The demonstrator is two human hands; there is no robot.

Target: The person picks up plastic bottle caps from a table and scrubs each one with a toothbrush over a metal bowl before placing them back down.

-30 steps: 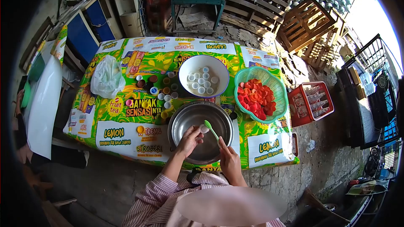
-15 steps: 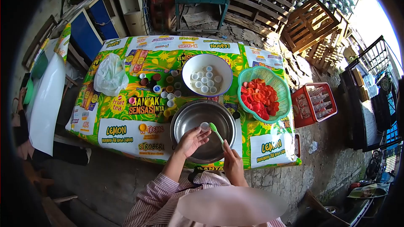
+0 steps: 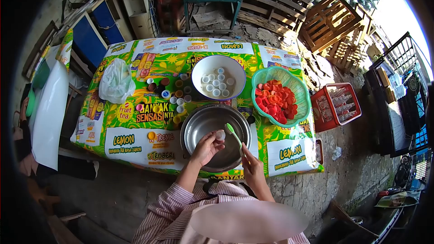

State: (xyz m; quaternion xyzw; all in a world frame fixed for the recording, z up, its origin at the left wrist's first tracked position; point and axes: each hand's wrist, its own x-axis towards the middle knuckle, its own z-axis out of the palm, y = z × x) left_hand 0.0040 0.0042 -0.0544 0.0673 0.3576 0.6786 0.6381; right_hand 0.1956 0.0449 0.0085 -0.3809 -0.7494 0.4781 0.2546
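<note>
My left hand (image 3: pixel 206 149) pinches a whitish bottle cap (image 3: pixel 220 134) over the near part of a steel basin (image 3: pixel 190 122). In my right hand (image 3: pixel 252 165) is a green toothbrush (image 3: pixel 234 136), gripped by its handle, its head up and just right of the cap, apart from it. Behind the basin stands a white enamel bowl (image 3: pixel 199 72) with a blue rim, several white caps (image 3: pixel 217 84) lying in it. To the right, a green plastic basket (image 3: pixel 302 90) holds a heap of red caps (image 3: pixel 275 99).
Loose caps of several colours (image 3: pixel 180 101) lie left of the bowl, near a white plastic bag (image 3: pixel 116 81). A printed green cover (image 3: pixel 135 135) spreads over the table. Beyond its right edge is a red crate (image 3: pixel 337 104); wooden pallets (image 3: pixel 280 0) lean behind.
The toothbrush head has drawn slightly away from the cap, and the cap has been turned in my left fingers. My view has shifted slightly.
</note>
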